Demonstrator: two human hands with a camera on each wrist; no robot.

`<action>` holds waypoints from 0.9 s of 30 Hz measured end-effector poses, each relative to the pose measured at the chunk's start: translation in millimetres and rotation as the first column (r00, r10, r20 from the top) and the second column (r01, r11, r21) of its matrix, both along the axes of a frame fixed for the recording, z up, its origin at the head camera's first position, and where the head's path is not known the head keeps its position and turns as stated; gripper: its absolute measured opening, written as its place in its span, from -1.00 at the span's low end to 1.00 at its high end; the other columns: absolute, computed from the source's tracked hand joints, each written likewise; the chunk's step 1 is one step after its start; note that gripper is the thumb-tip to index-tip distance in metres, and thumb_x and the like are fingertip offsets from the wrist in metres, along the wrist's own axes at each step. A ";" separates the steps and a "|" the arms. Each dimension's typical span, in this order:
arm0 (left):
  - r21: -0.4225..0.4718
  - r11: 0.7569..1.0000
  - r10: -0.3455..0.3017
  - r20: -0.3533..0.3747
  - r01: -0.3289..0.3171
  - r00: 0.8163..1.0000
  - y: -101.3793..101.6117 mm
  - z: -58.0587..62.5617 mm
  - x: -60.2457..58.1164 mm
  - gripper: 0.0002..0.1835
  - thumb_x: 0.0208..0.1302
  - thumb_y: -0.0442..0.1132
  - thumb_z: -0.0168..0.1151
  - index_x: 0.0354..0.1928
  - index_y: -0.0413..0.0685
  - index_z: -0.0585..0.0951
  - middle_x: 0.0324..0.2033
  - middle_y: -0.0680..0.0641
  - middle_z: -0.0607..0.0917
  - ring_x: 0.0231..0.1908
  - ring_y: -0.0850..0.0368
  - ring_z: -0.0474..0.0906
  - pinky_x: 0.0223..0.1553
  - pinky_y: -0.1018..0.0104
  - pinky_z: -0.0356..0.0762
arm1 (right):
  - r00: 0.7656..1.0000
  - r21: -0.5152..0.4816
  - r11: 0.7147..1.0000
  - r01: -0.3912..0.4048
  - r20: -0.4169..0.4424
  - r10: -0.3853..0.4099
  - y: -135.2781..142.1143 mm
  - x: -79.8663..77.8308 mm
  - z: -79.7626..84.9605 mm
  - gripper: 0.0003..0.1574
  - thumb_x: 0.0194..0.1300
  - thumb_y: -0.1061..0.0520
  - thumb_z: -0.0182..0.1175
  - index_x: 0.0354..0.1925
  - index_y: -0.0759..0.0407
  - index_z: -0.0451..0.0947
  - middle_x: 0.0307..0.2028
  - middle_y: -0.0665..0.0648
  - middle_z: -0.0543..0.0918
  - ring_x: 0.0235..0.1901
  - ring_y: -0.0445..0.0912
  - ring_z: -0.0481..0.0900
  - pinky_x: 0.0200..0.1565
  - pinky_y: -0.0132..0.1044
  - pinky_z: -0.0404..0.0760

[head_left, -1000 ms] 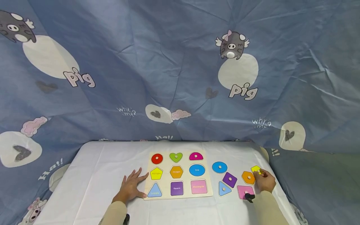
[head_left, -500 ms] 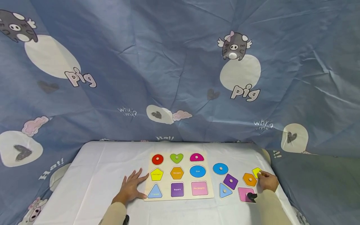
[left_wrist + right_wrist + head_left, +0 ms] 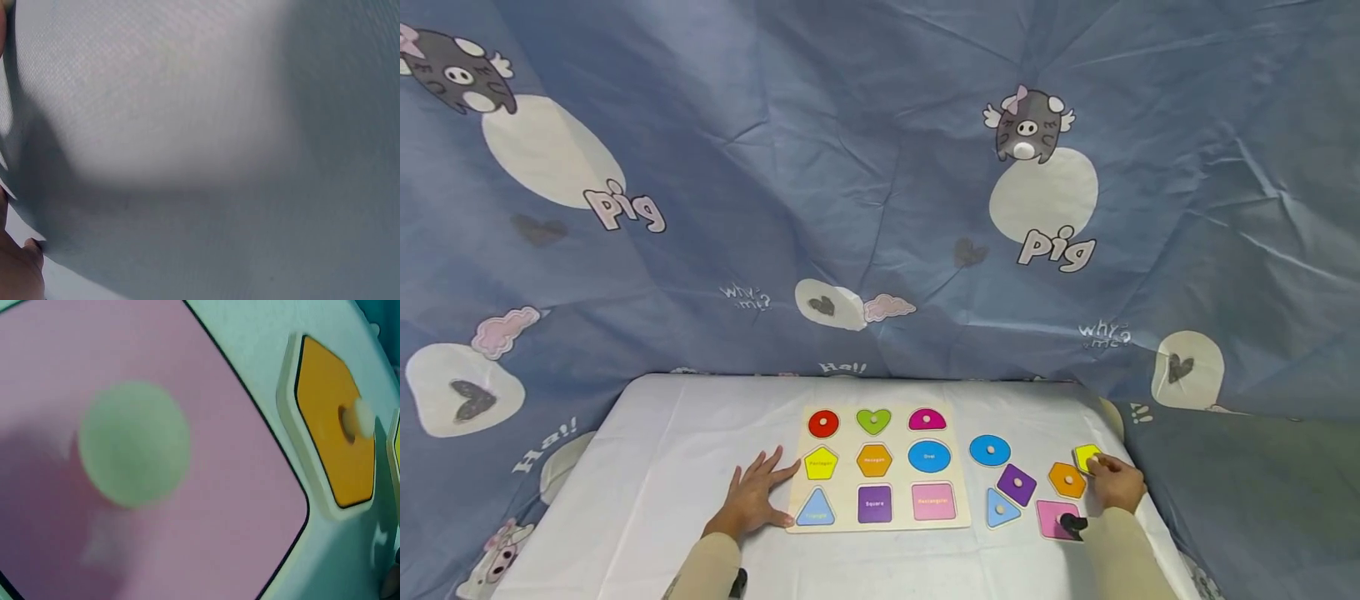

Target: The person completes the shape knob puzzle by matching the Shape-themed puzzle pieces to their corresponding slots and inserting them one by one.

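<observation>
My left hand (image 3: 751, 498) lies with spread fingers at the left edge of a pale wooden shape-puzzle board (image 3: 842, 492), thumb and a fingertip touching its edge. In the board sit a red circle (image 3: 823, 424), a green heart (image 3: 873, 421) and a magenta half-circle (image 3: 927, 420), each with a knob. At the far right, my right hand (image 3: 1117, 483) pinches a yellow pentagon piece (image 3: 1083, 457) by its knob; the fingers partly cover it. Beside it lies an orange hexagon piece (image 3: 1066, 481). In the right wrist view a yellow sliver (image 3: 397, 450) shows at the edge.
Between board and right hand lie a blue oval piece (image 3: 981, 450), a purple square piece (image 3: 1011, 490), a light blue triangle piece (image 3: 997, 514) and a pink rectangle piece (image 3: 1051, 512). A white-covered table (image 3: 647, 467) bears everything, with a printed blue curtain (image 3: 880, 183) behind.
My right hand has shifted slightly right at the yellow pentagon piece, whose lower-left edge now shows more. The left hand stays at the board. The head view has shifted a little.
</observation>
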State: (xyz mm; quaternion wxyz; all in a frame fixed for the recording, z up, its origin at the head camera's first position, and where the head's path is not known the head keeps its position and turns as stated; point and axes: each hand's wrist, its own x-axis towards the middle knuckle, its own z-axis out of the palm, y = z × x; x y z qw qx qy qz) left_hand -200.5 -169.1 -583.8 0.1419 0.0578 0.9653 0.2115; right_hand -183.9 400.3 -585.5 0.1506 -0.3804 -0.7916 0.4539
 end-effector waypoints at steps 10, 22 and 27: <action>-0.014 1.000 0.005 0.012 -0.005 1.000 2.0 2.4 -1.3 0.06 -0.44 -0.02 0.65 0.32 0.18 0.44 0.45 -0.20 0.15 0.44 -0.28 -0.10 0.35 -0.37 -0.35 | 0.997 -0.004 0.998 -0.068 -0.036 0.068 -16.1 -6.6 -1.6 -0.59 0.29 0.16 0.23 -0.02 0.47 0.58 -0.14 0.44 0.59 -0.13 0.15 0.47 -0.50 -0.60 0.35; -0.009 1.000 -0.002 -0.012 0.002 1.000 2.7 1.4 -1.0 0.06 -0.45 -0.04 0.66 0.32 0.19 0.45 0.45 -0.19 0.16 0.44 -0.27 -0.09 0.35 -0.36 -0.35 | 0.975 0.075 0.974 -0.214 -0.042 0.217 -48.5 -11.5 0.7 -0.66 0.24 0.17 0.29 -0.11 0.43 0.63 -0.40 0.21 0.57 -0.35 0.01 0.44 -0.54 -0.45 0.39; -0.012 1.000 0.002 0.003 -0.002 1.000 1.2 -1.2 -1.2 0.06 -0.44 -0.02 0.65 0.33 0.20 0.44 0.45 -0.19 0.15 0.45 -0.27 -0.11 0.35 -0.37 -0.35 | 0.953 0.137 0.945 -0.297 -0.027 0.303 -65.5 -15.0 -0.1 -0.68 0.24 0.20 0.27 -0.11 0.44 0.62 -0.42 0.18 0.55 -0.38 -0.02 0.40 -0.51 -0.40 0.36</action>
